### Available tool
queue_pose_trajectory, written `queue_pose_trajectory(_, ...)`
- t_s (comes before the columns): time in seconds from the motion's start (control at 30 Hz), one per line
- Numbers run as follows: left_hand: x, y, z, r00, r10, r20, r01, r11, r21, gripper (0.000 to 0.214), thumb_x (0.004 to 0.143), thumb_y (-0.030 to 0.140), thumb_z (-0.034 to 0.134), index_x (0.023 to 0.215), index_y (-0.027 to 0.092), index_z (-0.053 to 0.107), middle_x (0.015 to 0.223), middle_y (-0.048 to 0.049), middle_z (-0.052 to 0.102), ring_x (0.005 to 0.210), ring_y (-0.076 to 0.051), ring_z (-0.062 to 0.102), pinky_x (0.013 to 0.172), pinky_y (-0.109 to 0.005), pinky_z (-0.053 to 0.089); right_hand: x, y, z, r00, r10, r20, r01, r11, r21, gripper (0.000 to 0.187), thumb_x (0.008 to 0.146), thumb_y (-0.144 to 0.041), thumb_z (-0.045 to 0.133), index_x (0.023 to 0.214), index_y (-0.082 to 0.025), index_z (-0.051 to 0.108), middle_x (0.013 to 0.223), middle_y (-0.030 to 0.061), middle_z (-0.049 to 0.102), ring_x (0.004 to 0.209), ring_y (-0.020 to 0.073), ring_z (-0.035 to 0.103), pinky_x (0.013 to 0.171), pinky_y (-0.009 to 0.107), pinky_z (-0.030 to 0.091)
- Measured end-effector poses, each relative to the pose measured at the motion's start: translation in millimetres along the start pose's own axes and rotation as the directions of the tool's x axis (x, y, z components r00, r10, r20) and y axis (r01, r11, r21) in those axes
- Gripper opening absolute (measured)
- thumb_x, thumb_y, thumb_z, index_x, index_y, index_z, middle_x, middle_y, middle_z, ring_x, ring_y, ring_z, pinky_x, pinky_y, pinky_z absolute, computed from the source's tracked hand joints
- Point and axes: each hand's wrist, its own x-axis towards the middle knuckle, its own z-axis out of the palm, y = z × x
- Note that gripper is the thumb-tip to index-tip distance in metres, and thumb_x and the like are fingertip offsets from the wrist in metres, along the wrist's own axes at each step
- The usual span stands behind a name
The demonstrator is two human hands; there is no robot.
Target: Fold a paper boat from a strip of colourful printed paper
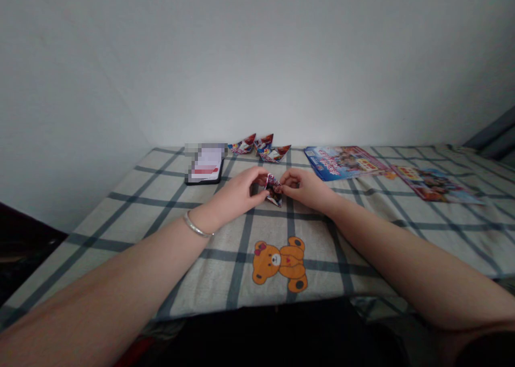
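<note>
A small folded piece of colourful printed paper is held just above the checked cloth, between both hands. My left hand pinches its left side, fingers closed; a silver bracelet sits on that wrist. My right hand pinches its right side, fingers curled together. Three finished folded paper boats made of the same printed paper stand in a row beyond the hands, near the wall.
A black-edged phone or tablet lies at the back left. Colourful printed sheets and another sheet lie at the back right. A bear picture is printed on the cloth near me. The wall rises right behind.
</note>
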Motion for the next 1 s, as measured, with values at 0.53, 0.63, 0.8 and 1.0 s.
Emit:
queue_pose_trajectory(0.53, 1.8, -3.7, -9.3, 0.982, 0.106, 0.158, -0.115, 0.992, 0.045, 0.029, 0.092, 0.025, 0.058, 0.119, 0.026, 0.065, 0.114, -0.0034, 0.068, 0.107, -0.018, 0.061, 0.096, -0.036, 0.048, 2.8, 11.7, -16.2, 0.96, -0.267, 0.08, 0.277, 0.884, -0.376, 0.016, 0.081, -0.014, 0.059, 0.088, -0.018, 0.073, 0.084, 0.0034, 0.069, 0.076, 0.0142, 0.059, 0.069, 0.025, 0.043)
queue_pose_trajectory(0.63, 2.3, -8.3, -10.0, 0.974, 0.145, 0.172, -0.153, 0.988, 0.03, 0.028, 0.092, 0.025, 0.057, 0.12, 0.026, 0.065, 0.114, -0.0034, 0.068, 0.107, -0.017, 0.061, 0.097, -0.036, 0.048, 4.2, 15.2, -17.0, 0.949, -0.288, 0.127, 0.315, 0.866, -0.388, 0.018, 0.082, -0.013, 0.058, 0.089, -0.019, 0.074, 0.085, 0.0038, 0.07, 0.08, 0.0153, 0.061, 0.074, 0.026, 0.045)
queue_pose_trajectory(0.8, 2.2, -15.3, -12.5, 0.943, 0.229, 0.241, -0.241, 0.97, 0.019, 0.028, 0.092, 0.023, 0.058, 0.119, 0.027, 0.066, 0.117, -0.0032, 0.067, 0.109, -0.016, 0.061, 0.098, -0.034, 0.047, 4.3, 15.8, -15.6, 0.949, -0.292, 0.119, 0.315, 0.862, -0.397, 0.018, 0.081, -0.013, 0.059, 0.089, -0.019, 0.074, 0.087, 0.004, 0.07, 0.082, 0.0163, 0.062, 0.076, 0.027, 0.046)
queue_pose_trajectory(1.0, 1.3, -15.6, -15.6, 0.921, 0.25, 0.299, -0.283, 0.957, 0.071, 0.03, 0.092, 0.021, 0.059, 0.12, 0.029, 0.066, 0.118, -0.0033, 0.066, 0.108, -0.016, 0.061, 0.098, -0.033, 0.046, 4.4, 16.5, -15.3, 0.949, -0.29, 0.123, 0.315, 0.869, -0.381, 0.019, 0.081, -0.014, 0.059, 0.09, -0.019, 0.074, 0.088, 0.0047, 0.07, 0.083, 0.0171, 0.062, 0.076, 0.028, 0.046)
